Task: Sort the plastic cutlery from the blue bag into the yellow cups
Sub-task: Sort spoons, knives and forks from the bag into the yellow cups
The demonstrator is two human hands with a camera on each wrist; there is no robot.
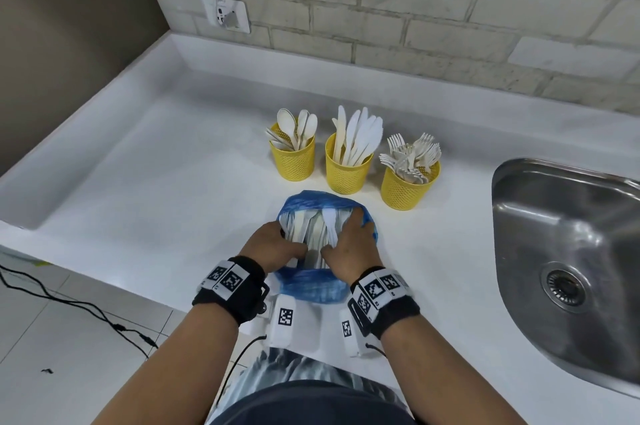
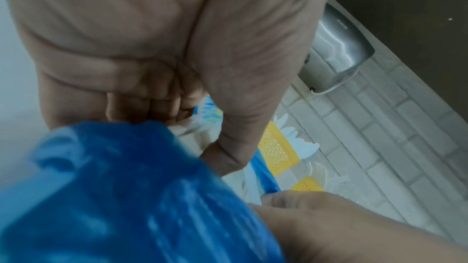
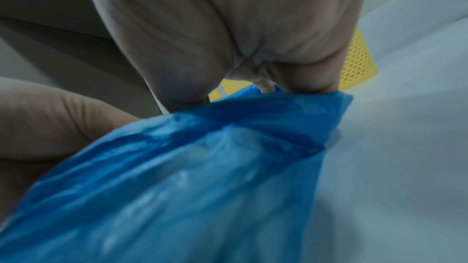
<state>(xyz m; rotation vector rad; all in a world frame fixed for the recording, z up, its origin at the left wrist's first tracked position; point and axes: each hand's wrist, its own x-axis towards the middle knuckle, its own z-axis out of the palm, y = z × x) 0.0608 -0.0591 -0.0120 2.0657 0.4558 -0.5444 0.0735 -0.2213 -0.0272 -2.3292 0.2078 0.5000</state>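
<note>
The blue bag [image 1: 311,282] lies open on the white counter [image 1: 156,182], holding a bundle of white plastic cutlery [image 1: 313,227]. My left hand [image 1: 287,244] reaches in from the left and my right hand [image 1: 341,237] from the right. Each has fingers and thumb curled round the bundle inside the rim. The wrist views show the bag [image 2: 113,187] [image 3: 202,167] close up, hiding the fingertips. Behind the bag stand three yellow cups: spoons [image 1: 292,161], knives [image 1: 348,175], forks [image 1: 408,192].
A steel sink [image 1: 571,251] is set into the counter at the right. The brick wall [image 1: 415,26] with a socket [image 1: 227,14] runs behind the cups. The counter's front edge is just below the bag. A black cable [image 1: 69,303] lies on the floor.
</note>
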